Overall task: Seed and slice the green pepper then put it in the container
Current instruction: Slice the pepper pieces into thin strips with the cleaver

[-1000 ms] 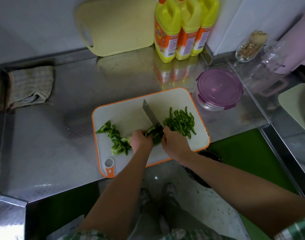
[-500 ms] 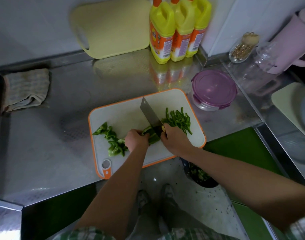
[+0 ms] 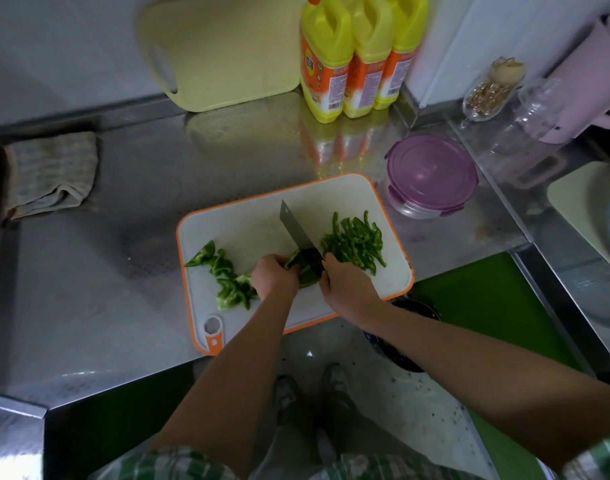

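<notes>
At the centre of the frame a white cutting board [image 3: 248, 223] with an orange rim lies on the steel counter [image 3: 89, 289]. The left hand [image 3: 274, 282], fingers curled, holds a pepper piece [image 3: 307, 275] down at the board's lower middle. Just to its right, the right hand [image 3: 348, 289] is wrapped round the handle of a knife [image 3: 296, 230], whose blade slants up and left and meets that piece. Right of the blade lies a heap of thin strips [image 3: 355, 240]; uncut chunks [image 3: 230, 282] lie at the board's left. The container [image 3: 431, 174], purple lid on, stands just beyond the board's upper right corner. Three yellow bottles [image 3: 359, 53] stand at the top of the frame beside a yellow board [image 3: 224, 50] leaning on the wall, and a folded cloth [image 3: 50, 174] lies at the left
</notes>
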`<action>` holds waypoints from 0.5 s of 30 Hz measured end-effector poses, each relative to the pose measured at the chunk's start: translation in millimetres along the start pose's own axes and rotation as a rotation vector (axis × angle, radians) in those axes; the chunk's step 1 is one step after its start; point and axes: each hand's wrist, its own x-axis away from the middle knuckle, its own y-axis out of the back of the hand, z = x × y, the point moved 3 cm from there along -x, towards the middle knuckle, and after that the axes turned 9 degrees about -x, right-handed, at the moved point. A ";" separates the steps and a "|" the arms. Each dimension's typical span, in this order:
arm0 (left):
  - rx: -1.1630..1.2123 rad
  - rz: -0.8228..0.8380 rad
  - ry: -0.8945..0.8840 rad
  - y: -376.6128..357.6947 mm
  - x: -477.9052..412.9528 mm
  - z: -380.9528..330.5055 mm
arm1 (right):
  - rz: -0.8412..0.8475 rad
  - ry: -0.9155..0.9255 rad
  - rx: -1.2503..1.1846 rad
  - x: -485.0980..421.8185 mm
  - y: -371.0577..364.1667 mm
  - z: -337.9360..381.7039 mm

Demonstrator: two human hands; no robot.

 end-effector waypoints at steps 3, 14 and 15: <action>-0.020 0.007 -0.022 -0.2 1.0 0.1 | -0.008 -0.015 0.034 -0.3 -6.7 2.4; 0.099 -0.033 -0.010 5.4 7.9 11.7 | -0.102 0.013 0.004 -8.7 5.0 4.8; 0.111 -0.045 0.000 5.4 8.3 11.0 | -0.123 0.014 -0.030 -7.3 8.9 2.1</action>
